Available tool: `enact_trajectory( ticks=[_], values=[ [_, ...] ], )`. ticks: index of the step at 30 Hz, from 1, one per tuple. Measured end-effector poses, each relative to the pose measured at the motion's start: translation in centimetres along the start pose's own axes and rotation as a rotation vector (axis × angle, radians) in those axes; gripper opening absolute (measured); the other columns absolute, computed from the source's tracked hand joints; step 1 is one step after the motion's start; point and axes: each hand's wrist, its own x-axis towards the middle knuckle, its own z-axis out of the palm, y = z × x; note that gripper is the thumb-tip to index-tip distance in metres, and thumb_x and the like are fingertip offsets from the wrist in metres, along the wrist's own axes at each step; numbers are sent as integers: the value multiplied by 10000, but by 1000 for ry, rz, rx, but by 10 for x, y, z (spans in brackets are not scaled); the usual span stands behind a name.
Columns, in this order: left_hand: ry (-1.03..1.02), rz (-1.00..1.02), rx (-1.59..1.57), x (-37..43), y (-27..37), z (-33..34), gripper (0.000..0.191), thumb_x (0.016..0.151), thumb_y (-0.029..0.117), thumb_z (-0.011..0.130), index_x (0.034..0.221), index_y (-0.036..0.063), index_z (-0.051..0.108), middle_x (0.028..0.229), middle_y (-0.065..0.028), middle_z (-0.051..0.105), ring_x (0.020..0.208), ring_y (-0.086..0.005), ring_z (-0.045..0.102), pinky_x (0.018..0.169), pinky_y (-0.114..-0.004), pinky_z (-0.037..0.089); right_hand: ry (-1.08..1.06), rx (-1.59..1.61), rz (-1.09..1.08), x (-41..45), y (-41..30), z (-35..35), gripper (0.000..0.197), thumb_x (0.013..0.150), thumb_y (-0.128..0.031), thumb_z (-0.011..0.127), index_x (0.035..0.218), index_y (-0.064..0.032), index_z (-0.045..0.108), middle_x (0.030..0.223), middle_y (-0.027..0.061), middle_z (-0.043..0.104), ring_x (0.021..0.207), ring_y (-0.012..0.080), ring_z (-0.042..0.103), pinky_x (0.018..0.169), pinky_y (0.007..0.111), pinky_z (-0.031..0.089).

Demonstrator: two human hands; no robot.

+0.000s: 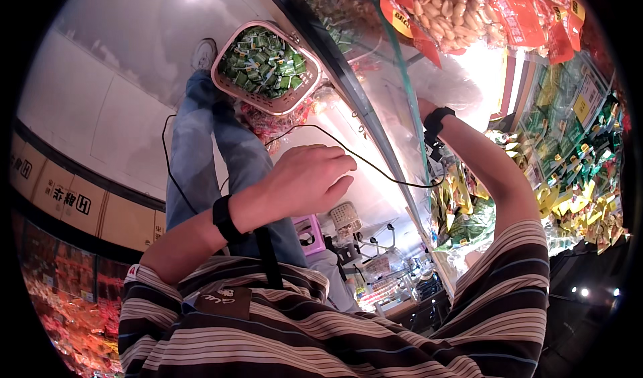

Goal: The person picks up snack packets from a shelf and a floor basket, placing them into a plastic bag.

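Observation:
My left hand (314, 177) hangs in front of my legs with its fingers loosely curled. Nothing shows between them, though the palm faces away. My right hand (426, 108) reaches into the shop shelving by the edge of a glass panel (402, 71). Only its part near the wrist shows; the fingers are hidden, so any grip is unseen. Whitish transparent plastic (449, 84) lies just beyond it. Above hang red bags of peanuts (444, 14). Beneath my right forearm are yellow and green snack packets (459, 192).
A pink plastic basket (256, 99) of small green packets stands on the floor by my feet. Red-wrapped goods (281, 119) lie beside it. A black cable (371, 162) loops across the front. Cartons (75, 197) line the left, and a purple stool (310, 235) stands near a person's leg (331, 275).

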Motion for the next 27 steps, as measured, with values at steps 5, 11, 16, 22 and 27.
enact_trajectory(
  ticks=[5, 11, 16, 22, 27],
  values=[
    [-22, -15, 11, -3, -2, 2, 173, 867, 172, 586, 977, 59, 659, 895, -88, 643, 824, -300, 634, 709, -407, 510, 14, 4, -1, -1, 4, 0, 477, 989, -373, 509, 1359, -72, 490, 1194, 78, 590, 1054, 140, 547, 892, 292, 451],
    [-60, -27, 4, -7, 3, -1, 190, 858, 178, 590, 989, 62, 664, 903, -88, 645, 833, -301, 633, 719, -405, 512, 41, -9, -10, -3, 0, -2, 474, 989, -375, 506, 1351, -68, 498, 1180, 78, 597, 1044, 138, 549, 889, 290, 451],
    [-23, -9, -32, -8, 6, -6, 174, 862, 187, 569, 949, 60, 651, 851, -98, 634, 840, -300, 635, 733, -428, 513, 58, -4, 13, -6, 2, 1, 473, 990, -377, 504, 1343, -64, 505, 1168, 79, 602, 1036, 137, 551, 886, 288, 450],
    [0, -19, -21, -12, -4, -15, 199, 861, 192, 582, 989, 62, 662, 899, -79, 644, 846, -287, 635, 726, -407, 516, 67, -5, 40, 1, -6, 7, 471, 990, -379, 501, 1335, -59, 514, 1153, 79, 609, 1026, 136, 553, 883, 286, 450],
    [-23, -21, -76, -4, -6, -20, 193, 865, 193, 580, 986, 68, 663, 890, -76, 641, 853, -284, 634, 721, -406, 515, 83, -1, 59, 4, -10, 11, 470, 990, -381, 499, 1328, -55, 521, 1142, 80, 614, 1018, 135, 556, 880, 284, 449]
  ],
)
